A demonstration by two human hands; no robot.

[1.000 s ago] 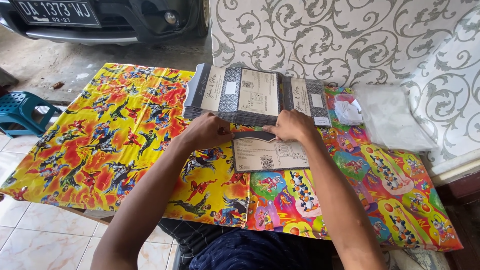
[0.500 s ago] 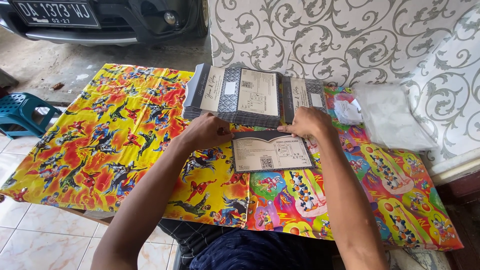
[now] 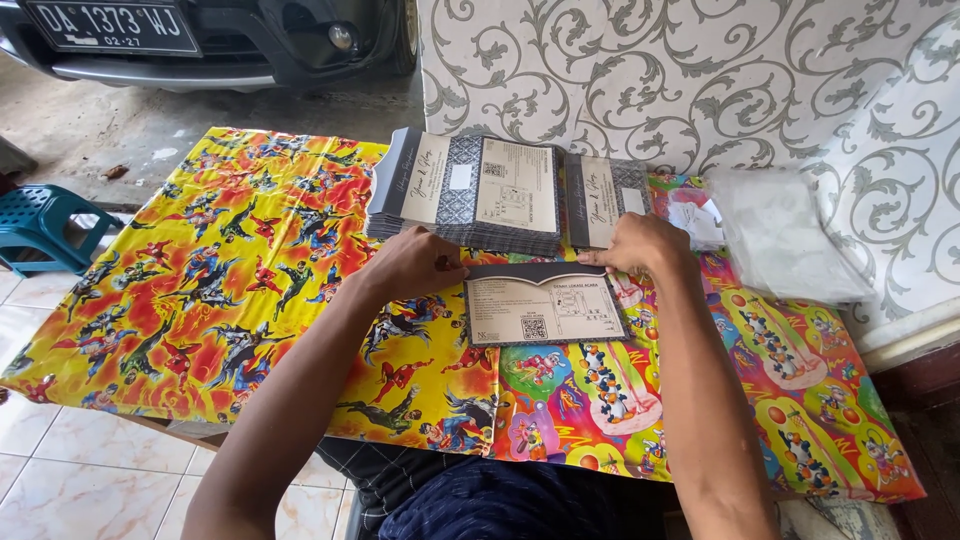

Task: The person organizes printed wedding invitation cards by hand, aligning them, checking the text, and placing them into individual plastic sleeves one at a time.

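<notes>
Grey printed cards sit stacked [image 3: 470,195] on a cartoon-papered desk [image 3: 200,300] as the left hand [image 3: 415,265], curled loosely, and the right hand [image 3: 640,245], fingers pressed flat, pin a folded card [image 3: 545,305] lying between them.

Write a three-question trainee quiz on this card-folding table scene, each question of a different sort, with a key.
1. True or false: the left hand and right hand both press on the top edge of the single folded grey-and-cream paper card.
2. Multiple choice: the tall stack of unfolded grey-and-cream cards lies (A) beyond the single card, near the wall, (B) on the floor, (C) on the stool.
3. Fill in: the clear plastic sleeves lie to the ____ of the right hand.

Key: 1 true; 2 A; 3 right.
</notes>
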